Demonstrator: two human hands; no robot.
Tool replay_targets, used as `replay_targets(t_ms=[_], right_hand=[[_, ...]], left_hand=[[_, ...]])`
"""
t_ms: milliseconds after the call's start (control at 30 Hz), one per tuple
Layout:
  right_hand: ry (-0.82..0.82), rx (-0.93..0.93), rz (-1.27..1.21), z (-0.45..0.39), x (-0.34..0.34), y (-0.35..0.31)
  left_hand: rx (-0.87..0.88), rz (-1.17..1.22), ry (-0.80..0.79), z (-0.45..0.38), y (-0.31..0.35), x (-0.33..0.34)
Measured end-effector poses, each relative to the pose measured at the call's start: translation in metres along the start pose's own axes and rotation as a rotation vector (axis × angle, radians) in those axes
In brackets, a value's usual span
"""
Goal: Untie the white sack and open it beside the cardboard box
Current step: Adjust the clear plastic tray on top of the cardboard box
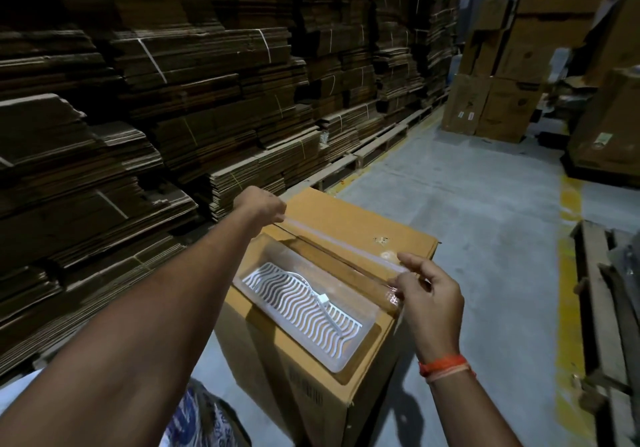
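Note:
A tall brown cardboard box (363, 225) stands on the floor in front of me. On its top lies a clear plastic tray (263, 249) with a white wavy grid insert (298, 297). A long thin clear strip (332, 239) stretches across the box top between my hands. My left hand (263, 204) pinches its far end at the box's back corner. My right hand (429, 294) pinches the near end at the box's right edge. A white sack with blue print (197, 419) shows at the bottom, left of the box, partly behind my left arm.
Stacks of flattened cardboard (138, 117) on pallets fill the left side. More brown boxes (502, 83) stand at the back right. A wooden pallet (606, 308) lies at the right edge. The grey concrete floor (467, 204) with yellow lines runs between them.

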State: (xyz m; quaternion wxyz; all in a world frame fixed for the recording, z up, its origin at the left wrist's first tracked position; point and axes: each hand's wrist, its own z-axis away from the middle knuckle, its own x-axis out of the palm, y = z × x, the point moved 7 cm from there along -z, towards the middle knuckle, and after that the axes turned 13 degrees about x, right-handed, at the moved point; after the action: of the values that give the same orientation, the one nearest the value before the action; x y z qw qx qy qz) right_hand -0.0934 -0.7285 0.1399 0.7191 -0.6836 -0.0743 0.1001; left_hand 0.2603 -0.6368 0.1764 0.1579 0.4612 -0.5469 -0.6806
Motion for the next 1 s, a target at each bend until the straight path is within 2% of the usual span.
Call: replay_targets(t_ms=[67,133,333,467,700,867,1000], right_hand=[[-0.046,0.080,-0.124,0.008,0.000,0.001],[-0.020,0.139,-0.204,0.016,-0.003,0.002],[0.021,0.169,0.059,0.040,0.000,0.010],[-0.066,0.213,0.094,0.054,0.009,0.002],[-0.074,0.259,0.001,0.074,0.027,0.000],[-0.066,0.384,-0.103,0.087,0.040,0.007],[-0.037,0.367,-0.103,0.094,0.038,0.015]], left_hand=[[-0.043,0.066,-0.013,0.011,-0.005,-0.006],[-0.064,0.143,-0.042,0.022,-0.011,-0.010],[0.008,0.190,-0.085,0.054,-0.020,-0.034],[0.119,0.033,-0.123,0.066,-0.024,-0.051],[0.294,-0.358,-0.084,0.072,-0.021,-0.062],[0.319,-0.461,-0.097,0.074,-0.025,-0.060],[0.328,-0.505,-0.136,0.075,-0.034,-0.056]])
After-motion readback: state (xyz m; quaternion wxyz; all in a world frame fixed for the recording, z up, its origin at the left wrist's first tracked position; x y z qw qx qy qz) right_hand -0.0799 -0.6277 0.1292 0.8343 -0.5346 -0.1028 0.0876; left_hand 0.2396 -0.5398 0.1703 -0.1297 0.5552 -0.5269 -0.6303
